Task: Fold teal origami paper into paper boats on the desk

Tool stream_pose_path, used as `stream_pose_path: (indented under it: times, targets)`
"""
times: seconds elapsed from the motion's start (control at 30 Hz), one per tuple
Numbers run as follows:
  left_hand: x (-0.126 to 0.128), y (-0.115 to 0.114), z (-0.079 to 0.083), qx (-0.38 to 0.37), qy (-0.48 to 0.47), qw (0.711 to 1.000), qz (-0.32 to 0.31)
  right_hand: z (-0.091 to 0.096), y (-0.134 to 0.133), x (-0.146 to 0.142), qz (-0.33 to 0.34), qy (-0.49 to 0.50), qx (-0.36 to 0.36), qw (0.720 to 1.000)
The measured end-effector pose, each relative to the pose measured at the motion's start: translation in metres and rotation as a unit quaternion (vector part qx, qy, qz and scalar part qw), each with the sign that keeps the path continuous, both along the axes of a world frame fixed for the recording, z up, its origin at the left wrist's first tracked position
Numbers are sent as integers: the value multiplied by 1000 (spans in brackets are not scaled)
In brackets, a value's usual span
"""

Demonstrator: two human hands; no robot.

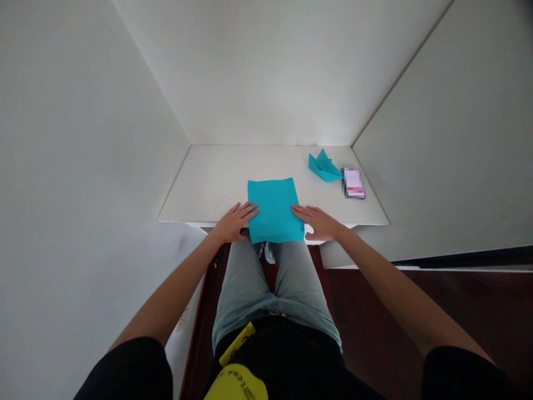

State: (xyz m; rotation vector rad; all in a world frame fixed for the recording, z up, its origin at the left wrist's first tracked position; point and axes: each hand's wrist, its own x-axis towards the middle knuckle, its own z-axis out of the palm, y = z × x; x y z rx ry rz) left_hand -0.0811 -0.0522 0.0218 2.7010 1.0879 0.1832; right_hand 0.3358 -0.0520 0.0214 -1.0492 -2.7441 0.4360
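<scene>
A flat sheet of teal paper (275,208) lies at the front edge of a white table (208,183), its near edge hanging slightly over the rim. My left hand (235,221) rests open with fingers stretched, its fingertips touching the sheet's left edge. Flat and open too, my right hand (318,221) presses its fingers on the sheet's lower right edge. A folded teal paper figure (323,166) sits at the back right of the table.
A small card or phone (353,182), blurred, lies beside the folded figure near the right wall. White walls close in the table on the left, back and right. My knees are under the table's front edge above a dark red floor (375,311).
</scene>
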Motion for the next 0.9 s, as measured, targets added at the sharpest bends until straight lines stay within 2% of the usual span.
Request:
stream_pose_path:
  times: [0.1, 0.27, 0.4, 0.5, 0.63, 0.73, 0.8, 0.9]
  targets:
    - [3, -1, 1, -11, -14, 1000, 20, -3, -6, -3, -16, -1, 17, 1000]
    - [13, -5, 3, -23, -74, 992, 95, -6, -9, -5, -30, 2, 28, 999]
    - [20, -3, 4, -44, -145, 976, 156, -2, -9, -5, -46, 18, 19, 999]
    - [29, 0, 2, -38, -184, 957, 219, -3, -4, -12, -97, 97, -13, 991]
    - [43, 12, -1, -27, -211, 921, 326, -14, 9, -27, -205, 232, -63, 949]
    - [53, 24, -1, -59, -241, 893, 374, -24, 21, -37, -272, 250, -69, 926]
    - [59, 28, 0, -56, -246, 888, 384, -26, 25, -41, -295, 237, -44, 924]
    - [70, 27, 2, 21, -214, 899, 381, -22, 25, -48, -333, 208, 55, 918]
